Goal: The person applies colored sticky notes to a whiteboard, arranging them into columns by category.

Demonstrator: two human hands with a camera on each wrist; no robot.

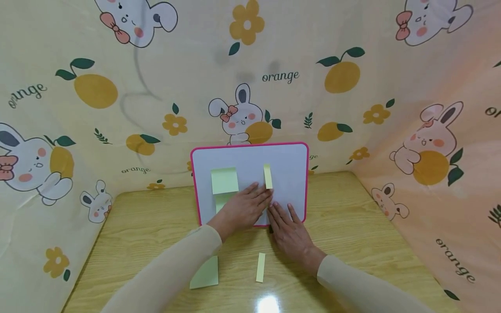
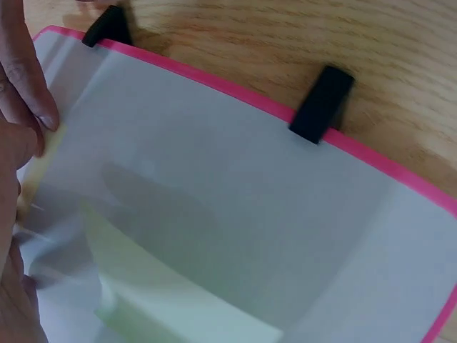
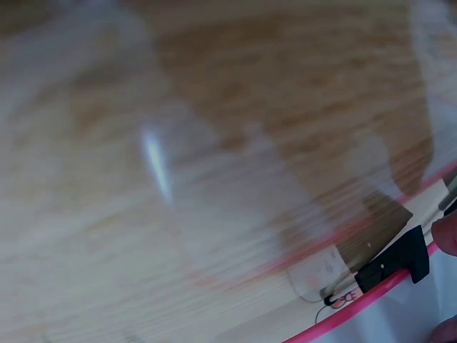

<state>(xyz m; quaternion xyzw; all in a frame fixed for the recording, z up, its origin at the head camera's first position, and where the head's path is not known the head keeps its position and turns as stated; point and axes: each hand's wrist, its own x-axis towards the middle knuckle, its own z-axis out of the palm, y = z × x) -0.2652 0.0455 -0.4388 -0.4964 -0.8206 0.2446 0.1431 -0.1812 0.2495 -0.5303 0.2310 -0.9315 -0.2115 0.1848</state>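
Note:
A small whiteboard [image 1: 250, 161] with a pink frame stands upright on the table. My left hand [image 1: 246, 206] lies with straight fingers against its lower middle, just under a pale yellow sticky strip [image 1: 268, 176]. Beside it, the extended fingers of my right hand [image 1: 289, 230] touch the board's lower right part. In the left wrist view, fingertips press along a yellow strip [image 2: 44, 161], partly covered by them. Two light green sticky notes, the upper note [image 1: 225, 181] and the lower note [image 1: 221, 201], hang on the board's left half; my left hand partly hides the lower one.
Another yellow strip [image 1: 260, 267] lies on the wooden table [image 1: 336, 217] in front of the board. A green sticky note pad [image 1: 205, 274] is partly behind my left sleeve. Black feet [image 2: 323, 103] hold the board's lower edge. Patterned cloth [image 1: 195, 65] surrounds the table.

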